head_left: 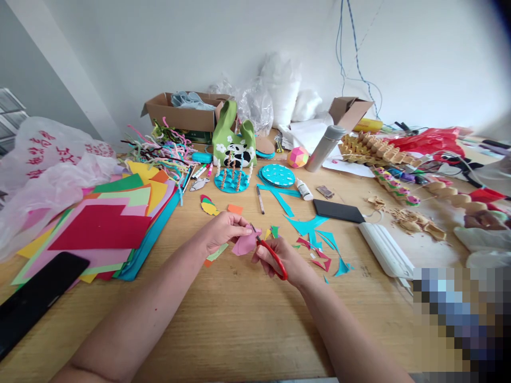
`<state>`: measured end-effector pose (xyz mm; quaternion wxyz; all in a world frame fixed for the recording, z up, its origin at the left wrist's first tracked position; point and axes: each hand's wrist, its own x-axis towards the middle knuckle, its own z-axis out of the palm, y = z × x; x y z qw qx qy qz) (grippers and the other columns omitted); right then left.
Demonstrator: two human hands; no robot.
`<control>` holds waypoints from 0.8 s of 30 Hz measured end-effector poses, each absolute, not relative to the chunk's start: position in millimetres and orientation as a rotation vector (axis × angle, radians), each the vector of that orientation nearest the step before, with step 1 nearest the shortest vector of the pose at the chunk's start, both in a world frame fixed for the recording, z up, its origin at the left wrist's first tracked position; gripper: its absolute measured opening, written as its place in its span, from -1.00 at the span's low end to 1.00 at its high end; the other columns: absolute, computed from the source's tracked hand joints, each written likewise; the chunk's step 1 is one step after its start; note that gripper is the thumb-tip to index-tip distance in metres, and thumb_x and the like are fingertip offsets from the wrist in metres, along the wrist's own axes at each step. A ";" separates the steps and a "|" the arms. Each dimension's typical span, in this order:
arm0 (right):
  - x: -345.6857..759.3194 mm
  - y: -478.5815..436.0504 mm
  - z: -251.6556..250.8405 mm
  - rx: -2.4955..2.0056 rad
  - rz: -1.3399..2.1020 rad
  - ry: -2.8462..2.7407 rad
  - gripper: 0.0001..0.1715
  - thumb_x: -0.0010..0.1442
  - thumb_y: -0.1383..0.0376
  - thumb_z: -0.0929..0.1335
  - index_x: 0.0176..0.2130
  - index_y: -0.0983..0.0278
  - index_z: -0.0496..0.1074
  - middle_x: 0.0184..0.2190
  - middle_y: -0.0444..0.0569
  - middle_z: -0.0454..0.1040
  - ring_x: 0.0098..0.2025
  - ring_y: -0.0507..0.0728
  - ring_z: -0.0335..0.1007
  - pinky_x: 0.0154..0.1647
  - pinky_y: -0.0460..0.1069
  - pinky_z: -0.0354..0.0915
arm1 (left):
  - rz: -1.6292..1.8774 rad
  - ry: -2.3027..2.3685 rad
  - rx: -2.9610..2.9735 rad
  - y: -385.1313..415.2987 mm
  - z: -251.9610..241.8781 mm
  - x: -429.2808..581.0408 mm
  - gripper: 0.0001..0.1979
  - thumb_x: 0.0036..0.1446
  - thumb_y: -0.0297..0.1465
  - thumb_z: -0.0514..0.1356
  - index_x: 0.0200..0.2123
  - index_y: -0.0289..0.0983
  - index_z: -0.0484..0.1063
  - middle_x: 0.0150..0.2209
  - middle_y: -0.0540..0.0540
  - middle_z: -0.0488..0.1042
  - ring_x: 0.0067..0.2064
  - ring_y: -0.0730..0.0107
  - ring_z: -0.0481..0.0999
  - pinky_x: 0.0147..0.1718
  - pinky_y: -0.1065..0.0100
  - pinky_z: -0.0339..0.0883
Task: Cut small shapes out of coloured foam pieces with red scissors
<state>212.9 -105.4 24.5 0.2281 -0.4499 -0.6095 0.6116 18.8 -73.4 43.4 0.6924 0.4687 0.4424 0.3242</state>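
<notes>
My left hand (226, 231) pinches a piece of pink paper (244, 244) above the middle of the table. Red-handled scissors (275, 259) are in my right hand (285, 258), and their blades meet the upper right part of the pink paper. Beneath and beside the hands lie a light green paper strip (217, 252) and small green scraps (274, 232). Leaf-shaped cut pieces (209, 206) in yellow, green and red rest just beyond my left hand, near an orange paper piece (235, 209). Blue offcuts (307, 226) and red offcuts (321, 262) are scattered to the right of the scissors.
Stacked coloured paper (99, 226) and a black phone (43, 298) occupy the left. Farther back stand a blue disc with twisted posts (231, 182), a green panda bag (235, 141) and a grey bottle (325, 149). A black power bank (337, 210) and white device (385, 250) lie right.
</notes>
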 end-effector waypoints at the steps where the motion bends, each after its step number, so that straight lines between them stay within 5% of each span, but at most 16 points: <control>1: 212.9 -105.3 24.1 -1.238 1.680 -1.679 -0.30 -0.03 -0.25 0.42 -0.51 0.36 0.43 -0.72 -0.16 0.28 -0.71 -0.05 0.19 -0.72 -0.15 0.04 | 0.726 0.989 1.048 -73.3 43.0 18.8 -0.71 -0.22 -0.28 0.43 -0.47 -0.34 0.46 -0.40 -0.17 0.56 -0.29 0.25 0.54 -0.35 0.33 0.29; 24: 212.0 -106.3 32.0 -1.310 1.585 -1.608 -0.37 0.00 -0.19 0.39 -0.52 0.35 0.44 -0.76 -0.17 0.26 -0.74 -0.05 0.14 -0.72 -0.14 0.02 | 0.658 0.893 0.892 -76.6 38.0 27.4 -0.67 -0.27 -0.32 0.45 -0.39 -0.36 0.54 -0.52 -0.08 0.51 -0.52 0.47 0.42 -0.50 0.42 0.21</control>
